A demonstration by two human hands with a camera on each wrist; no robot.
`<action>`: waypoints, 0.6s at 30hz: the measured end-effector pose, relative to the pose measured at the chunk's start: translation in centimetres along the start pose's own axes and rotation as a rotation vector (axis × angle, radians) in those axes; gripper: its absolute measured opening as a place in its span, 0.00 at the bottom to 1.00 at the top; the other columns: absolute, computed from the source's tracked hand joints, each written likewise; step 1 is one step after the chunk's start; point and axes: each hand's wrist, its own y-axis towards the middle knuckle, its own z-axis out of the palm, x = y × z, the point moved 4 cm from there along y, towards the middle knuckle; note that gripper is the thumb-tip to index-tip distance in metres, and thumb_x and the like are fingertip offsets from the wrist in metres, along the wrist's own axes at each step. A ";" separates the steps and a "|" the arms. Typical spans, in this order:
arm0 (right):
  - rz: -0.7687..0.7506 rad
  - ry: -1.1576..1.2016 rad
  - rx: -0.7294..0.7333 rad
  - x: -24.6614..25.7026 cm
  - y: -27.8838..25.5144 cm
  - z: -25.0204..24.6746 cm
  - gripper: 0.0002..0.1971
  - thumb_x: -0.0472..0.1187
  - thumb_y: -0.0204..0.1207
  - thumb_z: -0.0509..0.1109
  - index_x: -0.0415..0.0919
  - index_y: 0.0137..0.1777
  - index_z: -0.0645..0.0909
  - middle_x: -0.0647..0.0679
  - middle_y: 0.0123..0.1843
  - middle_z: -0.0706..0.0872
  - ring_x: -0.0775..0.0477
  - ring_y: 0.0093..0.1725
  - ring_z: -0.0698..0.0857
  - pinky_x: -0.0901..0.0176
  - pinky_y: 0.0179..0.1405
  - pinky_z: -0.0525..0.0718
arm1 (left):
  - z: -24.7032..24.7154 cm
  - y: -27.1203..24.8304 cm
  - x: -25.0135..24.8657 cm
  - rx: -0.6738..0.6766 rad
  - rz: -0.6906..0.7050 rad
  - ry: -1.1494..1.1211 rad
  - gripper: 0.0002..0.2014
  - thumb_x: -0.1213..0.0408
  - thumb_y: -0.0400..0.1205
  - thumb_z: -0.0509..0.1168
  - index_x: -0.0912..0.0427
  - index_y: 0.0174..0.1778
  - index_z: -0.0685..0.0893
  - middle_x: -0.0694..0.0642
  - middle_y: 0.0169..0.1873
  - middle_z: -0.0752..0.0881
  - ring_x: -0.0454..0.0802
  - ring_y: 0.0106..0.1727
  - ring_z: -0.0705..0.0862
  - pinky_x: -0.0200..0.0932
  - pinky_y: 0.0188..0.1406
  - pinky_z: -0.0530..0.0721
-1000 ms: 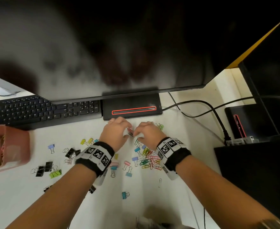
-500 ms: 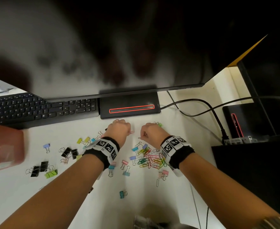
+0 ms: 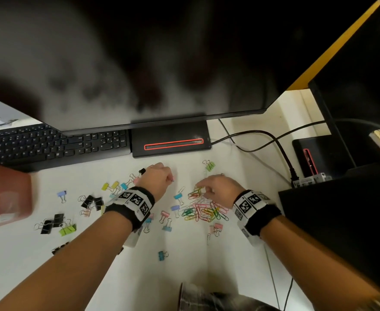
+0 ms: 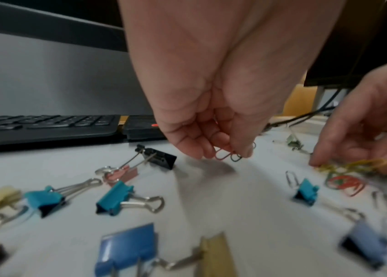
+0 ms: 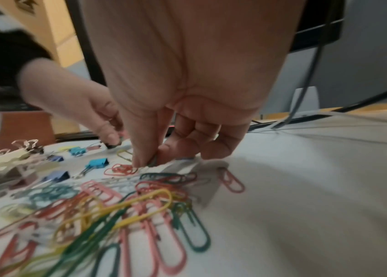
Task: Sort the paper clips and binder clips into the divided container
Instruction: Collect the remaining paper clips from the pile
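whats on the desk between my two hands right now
Mostly bare white desk. Only a blue binder clip with a silver paper clip beside it lies between left hand and right hand, in the head view.

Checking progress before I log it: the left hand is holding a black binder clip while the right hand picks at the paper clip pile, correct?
Not quite. The left hand holds paper clips, as the left wrist view shows; the black binder clip lies on the desk. The right hand does pick at the paper clip pile.

An office desk, this: a white desk with a big dark monitor at twelve o'clock, a black keyboard at ten, cables trailing off at two, and paper clips and binder clips scattered about.
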 end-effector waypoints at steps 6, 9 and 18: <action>-0.033 0.060 -0.020 0.2 -0.1 0.3 0.23 0.41 0.75 0.70 0.51 0.71 0.72 0.50 0.47 0.86 0.47 0.49 0.84 0.49 0.58 0.83 | -0.4 -5.5 -2.4 -0.039 0.090 -0.241 0.01 0.65 0.79 0.65 0.56 0.44 0.82 0.49 0.39 0.81 0.43 0.37 0.79 0.32 0.39 0.79; -0.005 -0.022 -0.005 1.3 0.6 0.6 0.25 0.40 0.75 0.69 0.49 0.71 0.71 0.46 0.53 0.87 0.45 0.53 0.85 0.48 0.58 0.83 | 2.0 -7.1 -3.5 0.044 0.051 -0.341 0.10 0.63 0.77 0.69 0.54 0.53 0.80 0.49 0.38 0.85 0.44 0.36 0.81 0.34 0.39 0.79; -0.028 -0.082 -0.138 2.1 0.8 1.8 0.09 0.39 0.73 0.71 0.42 0.53 0.83 0.44 0.60 0.75 0.43 0.61 0.76 0.47 0.60 0.79 | 7.2 -6.3 -3.5 -0.053 -0.037 -0.225 0.08 0.59 0.78 0.66 0.54 0.52 0.82 0.54 0.45 0.82 0.54 0.47 0.83 0.41 0.45 0.78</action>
